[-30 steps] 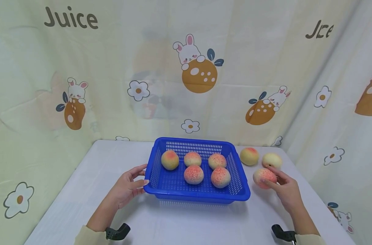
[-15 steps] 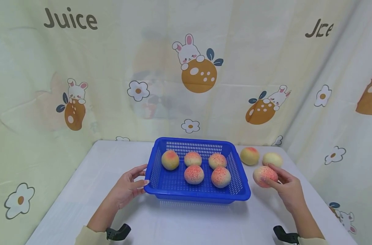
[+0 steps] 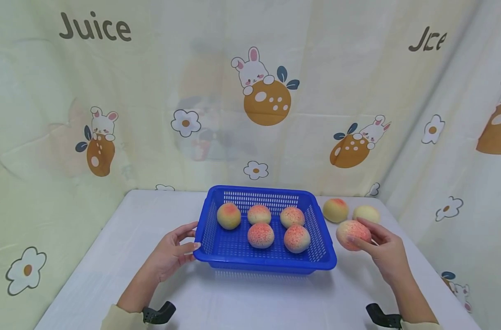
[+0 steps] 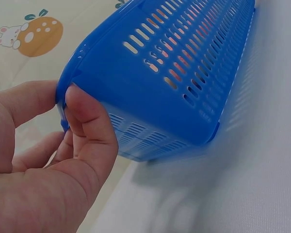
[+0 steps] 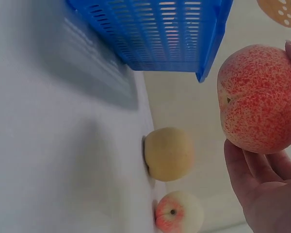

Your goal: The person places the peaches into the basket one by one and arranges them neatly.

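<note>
A blue plastic basket (image 3: 271,263) with slotted walls stands mid-table, and several peaches (image 3: 261,235) lie inside it. My left hand (image 3: 177,250) pinches the rim at its left side; in the left wrist view the thumb and fingers of the left hand (image 4: 63,160) close over that rim from both sides. To the right of the basket, my right hand (image 3: 384,252) grips a red-speckled peach (image 3: 353,235) between thumb and fingers. The right wrist view shows this peach (image 5: 259,99) held up above the table.
Two more peaches rest on the table behind the right hand: a yellow one with a red top (image 3: 335,211) and a pale one (image 3: 367,214). A white cloth covers the table (image 3: 250,302). Printed curtains (image 3: 151,91) hang behind and at the sides.
My right hand has lifted the speckled peach and shifted it slightly left, toward the basket. The left hand and basket stay where they were.
</note>
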A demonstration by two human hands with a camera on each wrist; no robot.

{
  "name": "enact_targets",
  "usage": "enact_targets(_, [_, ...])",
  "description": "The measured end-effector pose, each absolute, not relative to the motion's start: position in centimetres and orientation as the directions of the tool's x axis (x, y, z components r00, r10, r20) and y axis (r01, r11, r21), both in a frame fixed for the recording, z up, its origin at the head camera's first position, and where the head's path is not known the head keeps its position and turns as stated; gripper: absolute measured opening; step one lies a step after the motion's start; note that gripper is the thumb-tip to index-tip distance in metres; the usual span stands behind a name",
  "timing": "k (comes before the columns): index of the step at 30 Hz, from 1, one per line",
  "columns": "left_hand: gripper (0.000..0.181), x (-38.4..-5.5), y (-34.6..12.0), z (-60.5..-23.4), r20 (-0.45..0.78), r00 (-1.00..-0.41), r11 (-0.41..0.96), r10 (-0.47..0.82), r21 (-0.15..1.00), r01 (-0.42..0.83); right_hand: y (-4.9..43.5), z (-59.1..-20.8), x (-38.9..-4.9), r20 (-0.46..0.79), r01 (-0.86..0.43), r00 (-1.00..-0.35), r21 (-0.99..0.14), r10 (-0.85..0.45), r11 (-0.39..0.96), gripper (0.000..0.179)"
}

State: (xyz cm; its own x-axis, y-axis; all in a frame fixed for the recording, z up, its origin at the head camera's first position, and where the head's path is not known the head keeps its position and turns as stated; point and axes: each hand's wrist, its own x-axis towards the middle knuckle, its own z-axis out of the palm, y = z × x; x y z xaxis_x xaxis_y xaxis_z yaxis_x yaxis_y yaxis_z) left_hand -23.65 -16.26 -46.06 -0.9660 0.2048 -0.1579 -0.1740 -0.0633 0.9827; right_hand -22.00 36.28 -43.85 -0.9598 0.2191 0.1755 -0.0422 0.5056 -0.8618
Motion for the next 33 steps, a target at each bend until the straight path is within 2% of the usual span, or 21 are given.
enact_targets(16, [0.067,-23.7,-16.4,-46.1,-0.163,-0.967,-0.066,0.196,0.982,-0.178,34.0,-42.3,-21.6,0.176,-0.07,-0.965,-0.886,0.193,0.458,0.07])
enact_targets(33, [0.067,-23.7,-16.4,-46.1,-0.166,-0.967,-0.072,0.195,0.981,-0.183,31.2,-42.0,-22.2,0.207,-0.138,-0.972,-0.887,0.111,0.44,0.066])
